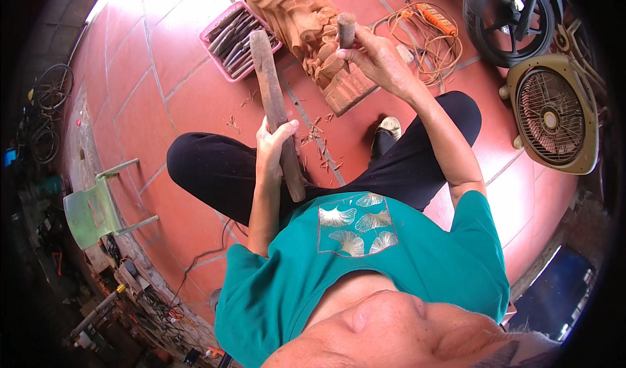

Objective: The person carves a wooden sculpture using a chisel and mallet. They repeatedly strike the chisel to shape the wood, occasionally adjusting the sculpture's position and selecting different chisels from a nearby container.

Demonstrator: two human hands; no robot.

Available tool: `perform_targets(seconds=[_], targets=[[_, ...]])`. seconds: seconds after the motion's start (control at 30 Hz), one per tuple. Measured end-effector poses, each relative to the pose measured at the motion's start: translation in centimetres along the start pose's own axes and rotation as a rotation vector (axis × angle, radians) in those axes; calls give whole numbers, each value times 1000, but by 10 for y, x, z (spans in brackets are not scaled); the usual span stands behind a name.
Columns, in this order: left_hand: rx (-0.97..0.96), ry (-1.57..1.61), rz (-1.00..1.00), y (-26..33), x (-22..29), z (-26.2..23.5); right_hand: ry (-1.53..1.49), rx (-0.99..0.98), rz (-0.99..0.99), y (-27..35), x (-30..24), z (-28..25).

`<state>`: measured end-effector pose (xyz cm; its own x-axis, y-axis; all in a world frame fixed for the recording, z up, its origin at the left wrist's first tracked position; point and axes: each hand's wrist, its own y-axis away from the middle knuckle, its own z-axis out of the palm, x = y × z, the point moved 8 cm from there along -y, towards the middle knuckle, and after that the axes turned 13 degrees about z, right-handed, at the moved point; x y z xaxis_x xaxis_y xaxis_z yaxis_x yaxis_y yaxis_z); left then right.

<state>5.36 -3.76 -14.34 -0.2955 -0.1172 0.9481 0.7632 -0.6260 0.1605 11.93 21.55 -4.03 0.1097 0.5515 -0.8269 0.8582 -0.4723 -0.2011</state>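
My left hand [277, 141] is wrapped around a long wooden club [270, 84], its thick end pointing away from me. In my right hand [381, 60] is a wood chisel [346, 30], gripped between thumb and fingers with its round handle upward. The chisel's tip points down at the lower part of a carved wooden statue [297, 19]; I cannot tell whether it touches. That reddish-brown statue lies on the floor ahead of me, its squared base [349, 93] closest to my legs. The club is apart from the chisel.
Left of the statue, a pink basket [218, 54] holds several carving tools. Wood chips [318, 136] lie between my legs. An orange power strip [435, 19] with tangled cords, a wheel [512, 16] and a box fan [553, 117] are at right. A green chair [91, 215] stands left.
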Motion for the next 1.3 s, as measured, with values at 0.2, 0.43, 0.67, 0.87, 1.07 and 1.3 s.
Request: perform_targets(seconds=[0.2,0.43,0.67,0.87,1.07,1.3], targets=[[-17,-60,57,3,16,12,46,-13,-71,1,-6,2],[-6,-149,227,3,50,20,19,-72,-34,0,0,5],[8,-109,270,3,53,19,62,-97,-53,4,-6,7],[27,-71,404,15,85,32,132,-132,-144,8,-26,8],[3,-198,691,33,124,45,39,-189,-161,10,-25,11],[-199,-386,208,27,102,50,57,-145,-274,10,-26,11]])
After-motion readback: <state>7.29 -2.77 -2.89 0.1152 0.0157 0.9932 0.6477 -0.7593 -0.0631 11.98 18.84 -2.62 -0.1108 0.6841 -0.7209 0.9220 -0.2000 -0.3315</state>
